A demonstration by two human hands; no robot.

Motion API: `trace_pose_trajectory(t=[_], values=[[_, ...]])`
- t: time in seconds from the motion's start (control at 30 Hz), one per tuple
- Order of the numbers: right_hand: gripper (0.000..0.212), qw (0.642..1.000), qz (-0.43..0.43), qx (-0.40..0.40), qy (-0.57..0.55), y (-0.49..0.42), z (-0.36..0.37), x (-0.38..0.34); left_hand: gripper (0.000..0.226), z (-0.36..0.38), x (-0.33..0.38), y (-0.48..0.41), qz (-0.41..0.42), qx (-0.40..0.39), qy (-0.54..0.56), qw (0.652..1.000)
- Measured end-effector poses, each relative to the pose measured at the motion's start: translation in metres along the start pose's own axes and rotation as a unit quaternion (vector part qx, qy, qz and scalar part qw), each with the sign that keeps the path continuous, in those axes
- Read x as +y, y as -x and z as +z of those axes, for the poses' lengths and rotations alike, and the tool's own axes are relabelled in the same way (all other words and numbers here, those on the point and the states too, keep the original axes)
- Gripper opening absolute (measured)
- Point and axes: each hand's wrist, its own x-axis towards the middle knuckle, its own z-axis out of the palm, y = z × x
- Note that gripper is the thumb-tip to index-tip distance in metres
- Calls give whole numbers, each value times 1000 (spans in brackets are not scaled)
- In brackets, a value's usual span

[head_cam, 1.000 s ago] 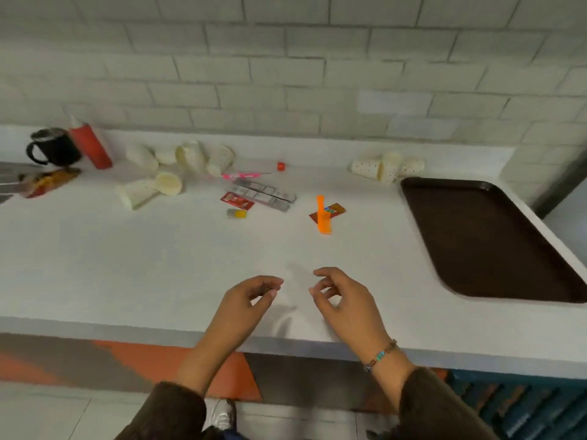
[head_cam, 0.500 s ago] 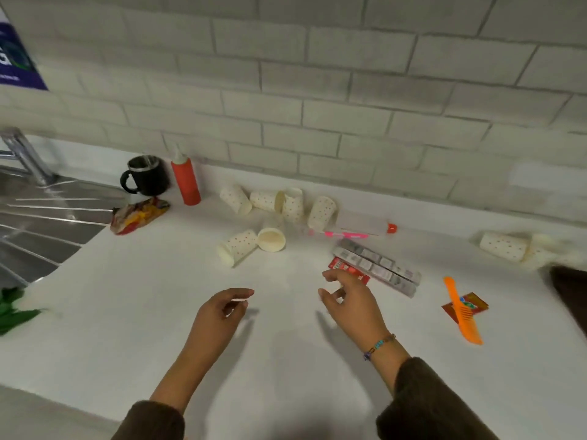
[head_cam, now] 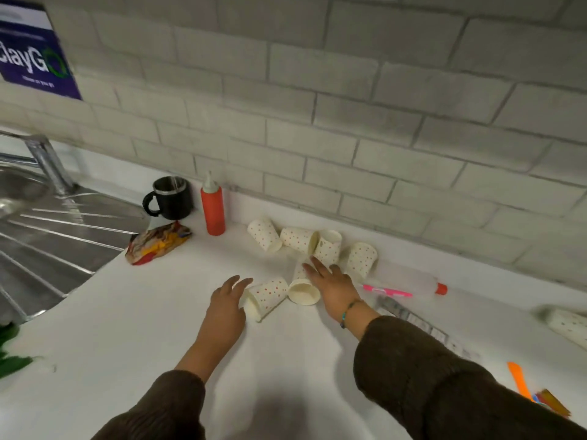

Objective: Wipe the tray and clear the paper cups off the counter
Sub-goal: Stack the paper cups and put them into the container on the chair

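Note:
Several white paper cups with red dots lie tipped over in a cluster [head_cam: 300,239] near the wall on the white counter [head_cam: 127,328]. My left hand [head_cam: 227,301] reaches forward with straight fingers, its tips at the mouth of the nearest tipped cup [head_cam: 265,298]. My right hand [head_cam: 332,285] stretches out flat over another cup [head_cam: 303,290], fingers pointing into the cluster. Neither hand grips anything. One more dotted cup [head_cam: 568,323] lies at the far right edge. The tray is out of view.
A black mug [head_cam: 171,198], a red squeeze bottle [head_cam: 212,208] and a crumpled snack wrapper [head_cam: 158,242] stand left of the cups. A steel sink drainboard [head_cam: 47,236] lies at left. A pink pen [head_cam: 386,291], a clear bottle [head_cam: 409,279], blister packs [head_cam: 422,325] and an orange comb [head_cam: 517,382] lie at right.
The view has swung left, away from the tray. Both hands have moved forward from the counter's front to the cup cluster, and their fingers have straightened.

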Motion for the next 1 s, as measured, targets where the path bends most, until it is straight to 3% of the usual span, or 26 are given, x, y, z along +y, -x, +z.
trace_pose_trajectory(t=[0.2,0.4,0.53,0.63,0.8,0.87,0.93,1.0], values=[[74,996,-87,5,5,-20,15,-1,54,12,1,-27,64,-35,-53,996],[75,992,-9,74,-102,4,23,-3,31,8,6,-15,8,17,69,997],[60,950,111,159,-245,32,9,-7,22,-2,27,-7,32,25,140,989],[51,929,119,178,-303,59,0,-17,22,-2,56,-3,79,-42,130,987],[56,910,113,207,-342,97,-6,-26,29,5,105,-9,127,-146,-16,981],[60,899,141,221,-351,110,-6,-19,29,7,125,-14,117,-207,19,971],[63,864,179,235,-408,124,-6,-6,34,13,144,-23,93,-225,101,965],[66,820,212,258,-465,138,-6,10,37,24,160,-42,91,-191,121,970]])
